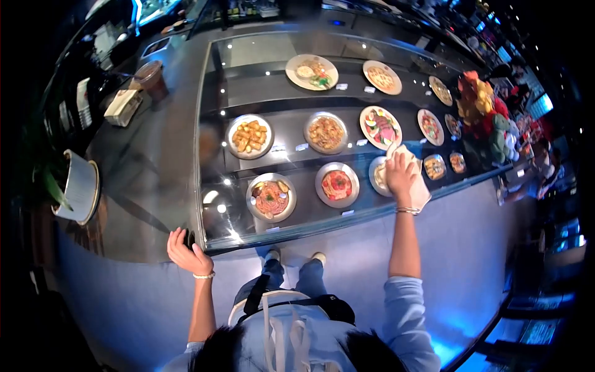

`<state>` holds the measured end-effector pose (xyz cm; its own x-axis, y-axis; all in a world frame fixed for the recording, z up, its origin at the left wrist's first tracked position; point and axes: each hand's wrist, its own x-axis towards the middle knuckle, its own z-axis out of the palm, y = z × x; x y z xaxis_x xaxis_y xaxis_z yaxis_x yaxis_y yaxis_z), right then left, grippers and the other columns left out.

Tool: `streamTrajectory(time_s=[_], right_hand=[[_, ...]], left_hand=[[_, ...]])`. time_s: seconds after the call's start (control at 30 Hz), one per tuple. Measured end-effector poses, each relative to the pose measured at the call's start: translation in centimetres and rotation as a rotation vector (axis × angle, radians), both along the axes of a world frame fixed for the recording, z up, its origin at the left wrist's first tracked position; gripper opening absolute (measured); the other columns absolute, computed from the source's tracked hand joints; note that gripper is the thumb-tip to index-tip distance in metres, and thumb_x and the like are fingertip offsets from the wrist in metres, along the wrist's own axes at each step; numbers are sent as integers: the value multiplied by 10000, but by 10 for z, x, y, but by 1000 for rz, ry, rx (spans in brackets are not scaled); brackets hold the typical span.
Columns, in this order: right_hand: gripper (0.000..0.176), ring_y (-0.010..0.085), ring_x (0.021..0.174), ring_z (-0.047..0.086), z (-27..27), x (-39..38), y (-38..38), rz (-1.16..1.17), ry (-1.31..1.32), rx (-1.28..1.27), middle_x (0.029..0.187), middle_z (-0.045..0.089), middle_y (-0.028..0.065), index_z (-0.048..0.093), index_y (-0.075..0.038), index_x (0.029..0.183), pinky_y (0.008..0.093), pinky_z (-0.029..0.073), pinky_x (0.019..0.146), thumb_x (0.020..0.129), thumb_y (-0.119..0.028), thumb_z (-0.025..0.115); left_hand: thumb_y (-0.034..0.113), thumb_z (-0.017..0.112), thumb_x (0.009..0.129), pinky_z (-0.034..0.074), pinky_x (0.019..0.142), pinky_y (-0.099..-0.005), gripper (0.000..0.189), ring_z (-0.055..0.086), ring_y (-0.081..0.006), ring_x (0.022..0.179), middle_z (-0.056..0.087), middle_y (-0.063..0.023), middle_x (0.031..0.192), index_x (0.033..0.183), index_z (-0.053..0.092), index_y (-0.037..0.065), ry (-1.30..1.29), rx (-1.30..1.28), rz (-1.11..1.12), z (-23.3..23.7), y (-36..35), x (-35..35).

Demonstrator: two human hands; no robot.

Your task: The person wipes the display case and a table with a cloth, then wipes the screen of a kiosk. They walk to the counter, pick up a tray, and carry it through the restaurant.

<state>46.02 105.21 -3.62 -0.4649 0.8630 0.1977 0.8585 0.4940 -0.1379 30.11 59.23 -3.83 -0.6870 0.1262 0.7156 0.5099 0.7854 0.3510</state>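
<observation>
Cloth point(419, 186) is held on top of the glass case point(297, 229) by the bent fingers of the right hand point(401, 176), while the left hand point(186, 251) is loose and empty near the corner, and bare skin might smudge the case if the cloth slips.

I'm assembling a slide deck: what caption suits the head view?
Right hand on a cream cloth against a glass display case of plated dishes.

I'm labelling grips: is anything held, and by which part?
The right hand covers the left part of a pale cloth; gripped or merely pressed, I cannot tell. The left hand holds nothing visible.
</observation>
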Motion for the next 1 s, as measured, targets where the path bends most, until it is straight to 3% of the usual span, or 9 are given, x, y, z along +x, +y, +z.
streamTrajectory(time_s=[0.07,0.13,0.2,0.4,0.5,0.73,0.8,0.87,1.0], right_hand=[[410,398,1177,194,8,-44,-32,260,-126,-32,1263,292,94,384,-129,1177,578,171,900,816,-323,362],[413,412,1166,206,-1,-97,-93,430,-94,183,1226,321,124,387,-96,1163,570,180,902,801,-294,374],[463,403,1167,216,-15,-142,-147,492,163,159,1271,281,135,354,-63,1197,541,170,928,808,-311,363],[475,339,1211,148,3,-194,-300,888,233,-7,1308,251,65,321,-75,1230,500,75,969,827,-326,334],[450,297,1217,161,5,-202,-328,984,332,-61,1295,282,47,362,-107,1212,469,78,979,817,-322,358],[449,268,1180,261,2,-213,-261,1001,235,-10,1252,353,31,388,-136,1191,460,196,942,793,-343,408],[412,256,1182,265,0,-209,-200,830,121,33,1260,343,25,409,-166,1166,459,198,940,794,-340,377],[456,272,1201,235,-16,-196,-131,663,34,156,1297,289,20,322,-181,1237,464,167,959,831,-386,299],[475,281,1227,173,-9,-152,-17,377,-50,-4,1327,231,12,273,-191,1264,462,109,981,844,-412,250]], left_hand=[[354,310,808,273,861,-394,433,418,-309,1005,493,-135,1029,959,497,-6,13,42,-32,5,1,1],[381,303,807,278,858,-391,457,420,-307,1001,498,-135,1014,956,496,-5,34,27,-6,4,3,-1],[379,297,812,275,866,-386,460,417,-302,1003,495,-135,1019,960,496,-7,32,-5,7,4,1,0],[367,351,791,291,849,-407,441,428,-328,962,494,-162,975,927,491,-28,37,151,102,-3,5,-1],[350,353,793,290,847,-409,423,426,-331,960,493,-161,973,927,489,-27,40,158,126,-4,6,-2],[294,361,797,284,858,-419,370,425,-339,968,489,-160,981,935,484,-25,15,144,66,-4,2,-3],[298,360,796,277,868,-422,370,419,-339,981,490,-156,988,933,484,-23,10,154,62,-3,2,-3],[302,357,796,273,873,-424,373,415,-338,988,491,-152,993,932,484,-21,6,162,57,-5,1,-3],[302,357,788,284,865,-409,367,416,-328,997,496,-147,992,910,485,-19,-5,161,62,-3,3,-4]])
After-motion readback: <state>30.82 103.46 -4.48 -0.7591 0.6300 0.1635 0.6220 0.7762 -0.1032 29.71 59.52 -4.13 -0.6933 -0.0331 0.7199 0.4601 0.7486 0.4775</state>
